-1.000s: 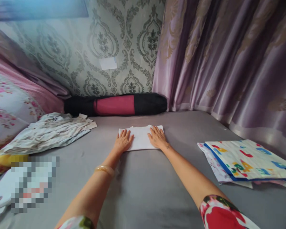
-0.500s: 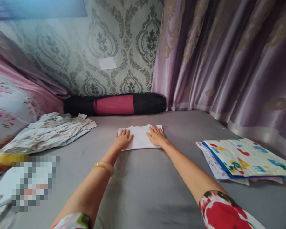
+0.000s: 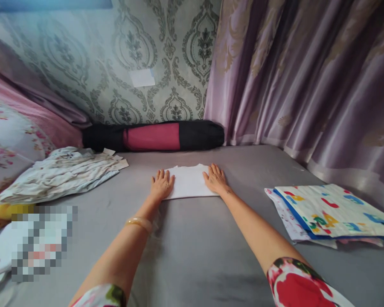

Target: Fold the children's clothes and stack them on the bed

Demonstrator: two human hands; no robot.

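A white folded cloth [image 3: 188, 182] lies flat on the grey bed sheet [image 3: 192, 238], its far edge slightly uneven. My left hand [image 3: 162, 184] rests palm down on its left edge, fingers stretched forward and a little apart. On the opposite edge my right hand [image 3: 216, 179] lies flat in the same way, fingers spread. Neither hand grips the cloth. A pale bangle [image 3: 138, 222] circles my left wrist.
Folded cloths with a colourful letter print on top [image 3: 336, 211] lie to the right. At the left are a heap of crumpled clothes [image 3: 64, 172] and a white object [image 3: 3, 243], partly pixelated. A black and red long bag [image 3: 153, 136] lies along the patterned wall.
My hands have slid outward, the left one to the left and the right one to the right, onto the cloth's side edges. The view has tilted slightly.
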